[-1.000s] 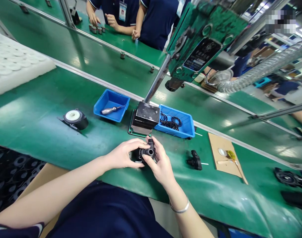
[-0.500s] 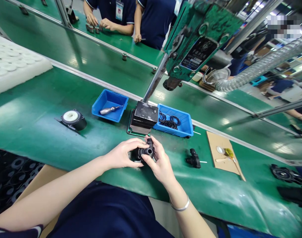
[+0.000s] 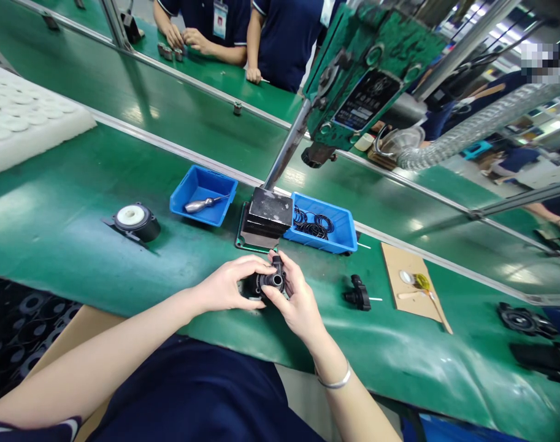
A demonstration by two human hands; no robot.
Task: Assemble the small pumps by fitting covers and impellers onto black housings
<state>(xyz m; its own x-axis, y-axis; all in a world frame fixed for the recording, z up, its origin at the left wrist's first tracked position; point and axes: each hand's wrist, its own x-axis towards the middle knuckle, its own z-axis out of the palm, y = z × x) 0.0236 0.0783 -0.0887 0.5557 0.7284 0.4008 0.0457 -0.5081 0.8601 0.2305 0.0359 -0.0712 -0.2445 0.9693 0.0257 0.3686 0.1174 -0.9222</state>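
Both forearms angle in from the lower frame, meeting at centre. The left hand (image 3: 229, 285) cups a black plastic pump housing (image 3: 267, 283), fingers curled over it; the right hand (image 3: 298, 304) pinches its round, ribbed port, both grips closed just above the glossy green bench (image 3: 68, 245).

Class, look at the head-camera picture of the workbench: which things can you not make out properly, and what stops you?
- Black part, head view: mostly covered by the left hand and right hand.
- Press base: hides the near left corner of the ring bin.
- Dark parts at the right edge: cut off by the frame.
- Label on the green press: print too small.
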